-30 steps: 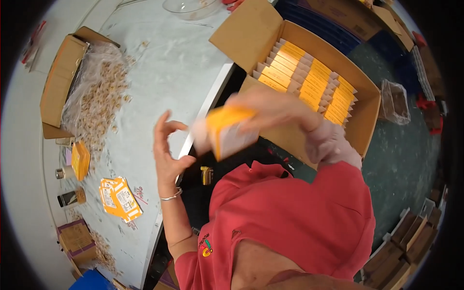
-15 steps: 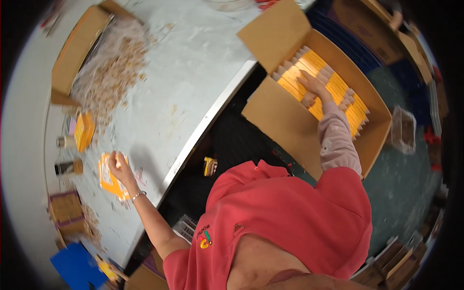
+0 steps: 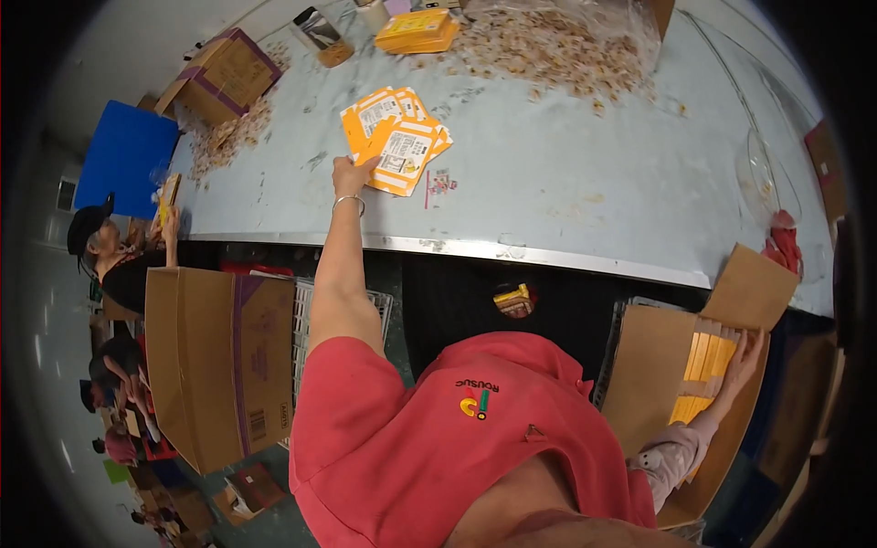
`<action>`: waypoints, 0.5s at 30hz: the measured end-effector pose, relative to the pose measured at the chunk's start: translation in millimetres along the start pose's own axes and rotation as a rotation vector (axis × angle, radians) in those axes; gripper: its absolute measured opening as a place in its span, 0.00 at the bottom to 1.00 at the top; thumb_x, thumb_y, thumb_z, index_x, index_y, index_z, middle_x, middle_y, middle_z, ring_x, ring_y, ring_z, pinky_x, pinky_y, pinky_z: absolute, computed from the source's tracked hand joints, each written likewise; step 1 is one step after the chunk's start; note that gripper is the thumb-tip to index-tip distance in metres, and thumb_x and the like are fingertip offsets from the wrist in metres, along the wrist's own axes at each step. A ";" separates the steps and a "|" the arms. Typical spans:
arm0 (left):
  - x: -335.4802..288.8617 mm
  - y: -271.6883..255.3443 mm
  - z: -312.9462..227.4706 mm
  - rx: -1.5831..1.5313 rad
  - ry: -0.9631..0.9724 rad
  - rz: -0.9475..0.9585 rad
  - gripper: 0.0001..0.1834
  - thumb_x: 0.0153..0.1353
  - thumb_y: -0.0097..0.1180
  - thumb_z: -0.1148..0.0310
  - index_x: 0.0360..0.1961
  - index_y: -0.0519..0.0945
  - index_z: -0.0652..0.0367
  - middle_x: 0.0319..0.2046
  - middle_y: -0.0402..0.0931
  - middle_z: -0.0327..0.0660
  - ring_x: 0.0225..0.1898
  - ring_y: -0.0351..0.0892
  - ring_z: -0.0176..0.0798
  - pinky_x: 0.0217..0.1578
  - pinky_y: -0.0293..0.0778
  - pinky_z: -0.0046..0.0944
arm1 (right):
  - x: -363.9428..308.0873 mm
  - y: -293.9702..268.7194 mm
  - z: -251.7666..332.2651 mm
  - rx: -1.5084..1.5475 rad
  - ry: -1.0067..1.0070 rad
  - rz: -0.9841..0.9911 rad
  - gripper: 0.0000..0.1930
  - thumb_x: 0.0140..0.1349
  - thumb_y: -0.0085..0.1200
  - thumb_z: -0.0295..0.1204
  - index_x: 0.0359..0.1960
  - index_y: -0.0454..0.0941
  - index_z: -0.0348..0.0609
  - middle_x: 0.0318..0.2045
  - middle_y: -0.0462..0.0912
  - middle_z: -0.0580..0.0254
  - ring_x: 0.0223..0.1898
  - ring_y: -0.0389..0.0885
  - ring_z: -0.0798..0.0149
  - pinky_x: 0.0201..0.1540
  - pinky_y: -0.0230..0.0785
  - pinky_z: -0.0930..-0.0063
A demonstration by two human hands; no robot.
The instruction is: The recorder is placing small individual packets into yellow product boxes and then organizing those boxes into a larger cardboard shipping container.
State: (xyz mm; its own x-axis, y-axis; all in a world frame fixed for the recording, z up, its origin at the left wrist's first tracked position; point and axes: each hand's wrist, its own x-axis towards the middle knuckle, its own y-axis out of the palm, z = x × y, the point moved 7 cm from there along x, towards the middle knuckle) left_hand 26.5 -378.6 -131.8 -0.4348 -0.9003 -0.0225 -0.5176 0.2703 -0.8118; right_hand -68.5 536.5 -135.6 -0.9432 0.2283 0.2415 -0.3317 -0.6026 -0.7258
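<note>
My left hand (image 3: pixel 354 173) is closed on the near edge of a flat orange carton (image 3: pixel 402 157) with a white printed panel. That carton overlaps several similar flat cartons (image 3: pixel 379 111) fanned out on the table. Down at my right side, my right hand (image 3: pixel 744 361) reaches into an open cardboard box (image 3: pixel 650 370). Its fingers are stretched out against the far end of the rows of orange packs (image 3: pixel 708 361) standing inside. The pale sleeve on that forearm covers part of the packs.
The pale table (image 3: pixel 548 173) carries a heap of small wrapped pieces (image 3: pixel 557 55), a stack of orange packs (image 3: pixel 417 32) and a jar (image 3: pixel 322 36). A tall cardboard box (image 3: pixel 219 356) stands by my left arm. Another person (image 3: pixel 128 251) works at the table's left end.
My view has swung left. My left hand has gone from hovering with bent fingers above the cartons to gripping one. My right hand has shifted to the end of the packs in the box.
</note>
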 end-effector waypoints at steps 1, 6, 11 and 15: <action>-5.8 0.1 -15.1 -0.091 -0.023 0.031 0.32 0.43 0.67 0.51 0.42 0.73 0.64 0.36 0.77 0.48 0.36 0.77 0.42 0.40 0.72 0.37 | 0.5 -13.3 38.5 0.047 -0.066 -0.052 0.25 0.65 0.48 0.34 0.62 0.59 0.47 0.52 0.71 0.48 0.49 0.74 0.56 0.51 0.66 0.70; -0.1 6.6 -52.8 -0.517 0.180 0.150 0.15 0.54 0.61 0.63 0.31 0.77 0.68 0.24 0.77 0.41 0.24 0.72 0.29 0.27 0.69 0.27 | 15.2 21.2 177.5 0.329 -0.265 -0.018 0.23 0.64 0.47 0.29 0.62 0.61 0.47 0.49 0.73 0.53 0.47 0.74 0.63 0.49 0.66 0.74; -38.0 -18.0 -94.0 -0.589 0.633 0.111 0.10 0.58 0.55 0.68 0.31 0.76 0.67 0.22 0.73 0.34 0.24 0.65 0.23 0.24 0.65 0.27 | -14.7 160.6 390.5 0.425 -0.637 0.278 0.19 0.60 0.50 0.25 0.55 0.70 0.45 0.47 0.77 0.56 0.47 0.76 0.63 0.52 0.66 0.72; -98.8 -17.9 -149.0 -0.503 0.699 0.390 0.11 0.62 0.53 0.66 0.30 0.74 0.65 0.25 0.69 0.29 0.28 0.62 0.21 0.28 0.61 0.22 | -45.9 212.1 505.7 0.297 -1.061 0.193 0.25 0.57 0.54 0.30 0.58 0.66 0.48 0.56 0.67 0.50 0.56 0.67 0.51 0.57 0.59 0.63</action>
State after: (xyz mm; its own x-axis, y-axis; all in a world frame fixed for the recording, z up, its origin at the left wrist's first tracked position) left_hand -31.1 -243.6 -28.2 -0.9031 -0.3503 0.2482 -0.4285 0.7715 -0.4703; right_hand -105.7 11.5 25.1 -0.4717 -0.5712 0.6717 -0.0362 -0.7486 -0.6620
